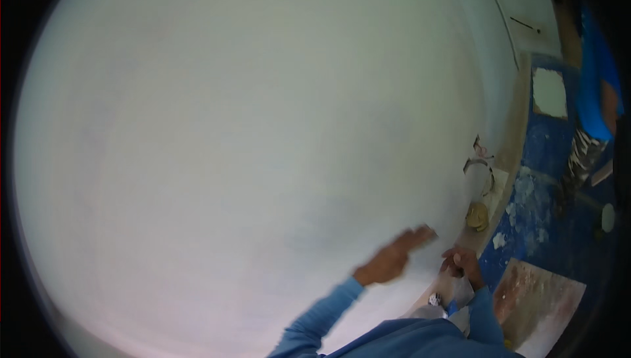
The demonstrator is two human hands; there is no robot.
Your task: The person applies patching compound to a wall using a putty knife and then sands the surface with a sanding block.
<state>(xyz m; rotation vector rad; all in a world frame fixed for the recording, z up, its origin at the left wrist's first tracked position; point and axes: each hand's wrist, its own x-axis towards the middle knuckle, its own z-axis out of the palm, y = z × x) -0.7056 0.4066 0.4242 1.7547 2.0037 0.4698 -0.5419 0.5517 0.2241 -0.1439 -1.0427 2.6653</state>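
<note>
**Wall under a flat left hand**

The wall (230, 128), pale and smooth, filled nearly the whole head view, curving away toward the rim. The left hand (393, 257) lay flat against it low on the right, fingers stretched out together and gripping nothing; whether a small pad sat under the fingertips could not be told, as the hand was blurred. The blue sleeve (315, 318) ran down from it to the lower edge.

The right hand (462, 263) hung just beside the left, near the foot of the wall, its fingers closed on a small pale object (458, 261) too blurred to name. A whitish bag (460, 289) hung right below that hand.

Along the base of the wall stood a tan lump (478, 216) beneath a rough hole with wires (478, 156). The blue floor (545, 154) was spattered with white, and a stained board (540, 305) lay on it. Another person in a blue top (595, 89) stood at the right edge.
</note>
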